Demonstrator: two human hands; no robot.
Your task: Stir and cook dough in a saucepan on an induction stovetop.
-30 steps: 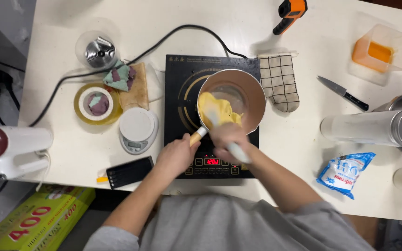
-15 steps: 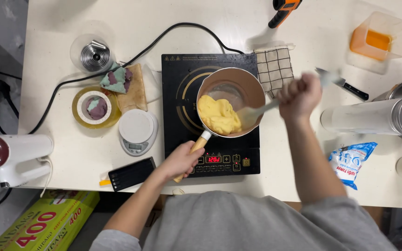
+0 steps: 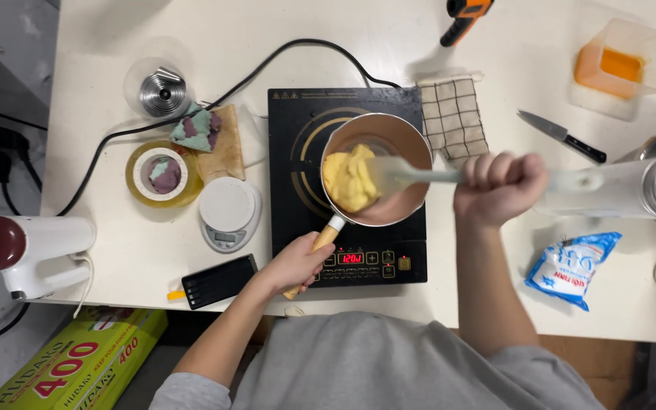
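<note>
The left hand [image 3: 294,263] is clenched around the wooden handle [image 3: 320,244] of a small pan [image 3: 377,168], fingers wrapped fully round it at the near edge of the black hotplate [image 3: 298,159]. The pan sits on the hotplate's ring, and a lump of yellow dough [image 3: 349,180] lies in its left half. The right hand [image 3: 499,187] is closed in a fist around the handle of a pale spatula [image 3: 411,175], just right of the pan over the white surface [image 3: 457,288]. The spatula runs level from the fist leftward, over the pan's rim, and its blade reaches the dough. The handle's other end sticks out to the right of the fist, blurred.

Half a second earlier the right hand was farther from the body, near the checked cloth [image 3: 453,118], with the spatula slanting down into the pan; now the fist sits nearer and lower, and the spatula lies flat. The left hand has kept the same grip on the handle, and the pan has stayed on the ring.

Left of the hotplate stand a round white scale [image 3: 229,212] and a roll of tape [image 3: 162,175]. A knife [image 3: 559,135] lies at the far right, and a blue and white bag [image 3: 571,266] lies near the right edge.
</note>
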